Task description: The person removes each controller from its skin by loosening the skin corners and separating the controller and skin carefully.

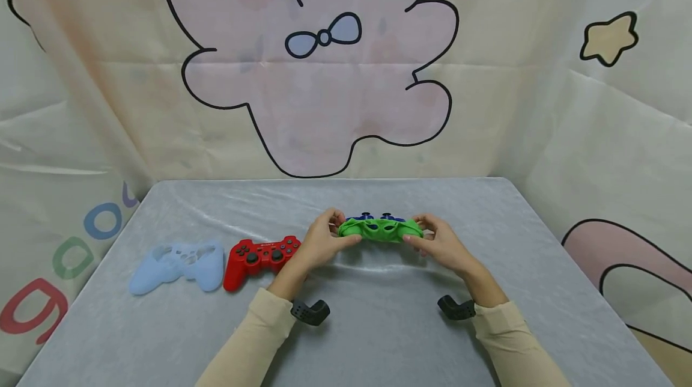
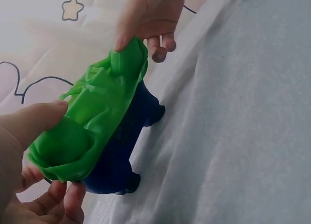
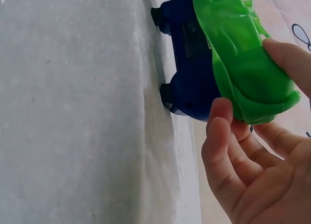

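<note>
Between both hands is a dark blue game controller (image 3: pixel 197 83) with a stretchy green silicone cover (image 1: pixel 381 229) over its handle side. The left hand (image 1: pixel 324 240) grips one handle end, thumb on the green cover and fingers curled beneath. At the other end the right hand (image 1: pixel 439 243) pinches the covered handle between thumb and fingers. In both wrist views the controller's black-tipped triggers and blue back stick out bare from the cover. The cover looks wrinkled across its middle.
A red game controller (image 1: pixel 235 267) lies on the grey cloth-covered table (image 1: pixel 378 339), left of the left hand. Farther left lies a pale blue silicone cover (image 1: pixel 208 276). Black wrist devices (image 1: pixel 310 313) sit on both wrists. A printed curtain (image 1: pixel 513 104) hangs behind the table.
</note>
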A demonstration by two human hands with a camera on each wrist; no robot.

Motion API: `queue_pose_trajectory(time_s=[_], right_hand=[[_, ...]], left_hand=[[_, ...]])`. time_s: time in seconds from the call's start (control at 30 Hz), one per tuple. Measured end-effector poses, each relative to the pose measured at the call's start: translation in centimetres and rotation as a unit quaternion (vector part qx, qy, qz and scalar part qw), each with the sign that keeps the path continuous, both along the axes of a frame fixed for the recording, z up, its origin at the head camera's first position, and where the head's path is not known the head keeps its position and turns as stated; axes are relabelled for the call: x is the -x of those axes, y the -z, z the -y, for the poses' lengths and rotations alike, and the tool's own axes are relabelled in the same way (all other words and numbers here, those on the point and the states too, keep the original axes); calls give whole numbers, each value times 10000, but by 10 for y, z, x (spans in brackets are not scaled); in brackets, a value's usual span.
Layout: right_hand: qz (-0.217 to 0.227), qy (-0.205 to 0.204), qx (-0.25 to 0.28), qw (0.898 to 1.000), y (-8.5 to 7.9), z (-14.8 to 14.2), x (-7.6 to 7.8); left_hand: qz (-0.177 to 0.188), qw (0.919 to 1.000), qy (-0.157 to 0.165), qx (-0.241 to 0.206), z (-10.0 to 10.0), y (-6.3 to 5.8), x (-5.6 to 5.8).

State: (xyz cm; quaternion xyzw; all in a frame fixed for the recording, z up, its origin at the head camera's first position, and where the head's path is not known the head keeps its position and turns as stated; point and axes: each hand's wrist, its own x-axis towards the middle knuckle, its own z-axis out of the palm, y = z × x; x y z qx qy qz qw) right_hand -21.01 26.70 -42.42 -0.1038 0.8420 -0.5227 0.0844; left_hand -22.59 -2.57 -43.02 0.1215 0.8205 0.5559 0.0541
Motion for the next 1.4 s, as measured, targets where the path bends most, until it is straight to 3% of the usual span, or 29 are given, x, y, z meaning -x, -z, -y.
queue_pose_trajectory(time_s=[0.23, 1.07, 1.4], right_hand=[[-166, -127, -31, 9998, 2, 1, 2], [-302, 10, 469, 9984, 9, 4, 4], [-448, -23, 435, 9980, 10, 3, 5]], left_hand=[[-190, 9996, -189, -10, -1, 0, 1], [-39, 9995, -308, -49, -3, -5, 0], [-290, 9984, -422, 239, -7, -9, -4]])
